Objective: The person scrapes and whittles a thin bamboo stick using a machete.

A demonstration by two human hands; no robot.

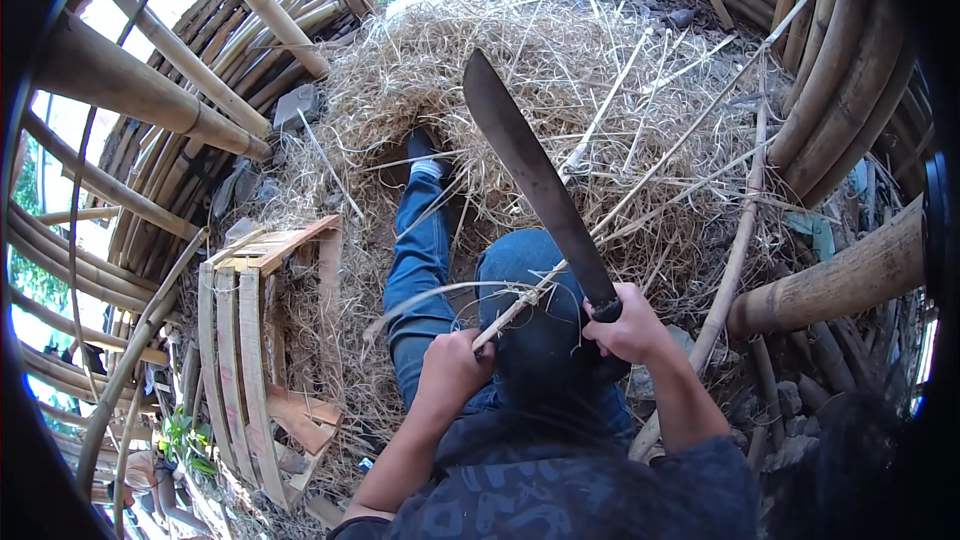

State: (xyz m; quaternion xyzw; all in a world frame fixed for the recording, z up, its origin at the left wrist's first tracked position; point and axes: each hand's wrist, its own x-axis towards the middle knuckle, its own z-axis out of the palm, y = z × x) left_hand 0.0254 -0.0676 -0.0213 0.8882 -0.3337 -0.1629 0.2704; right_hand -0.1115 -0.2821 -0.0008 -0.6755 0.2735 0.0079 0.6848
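Bamboo strip (513, 312) looks light, springy, best held at near end, where left grip (455, 370) clenches; right grip (636, 326) clasps machete handle (606, 311).

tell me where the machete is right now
In the head view, the machete is in the right hand, near the picture's centre, pointing up and left over the pale shavings.
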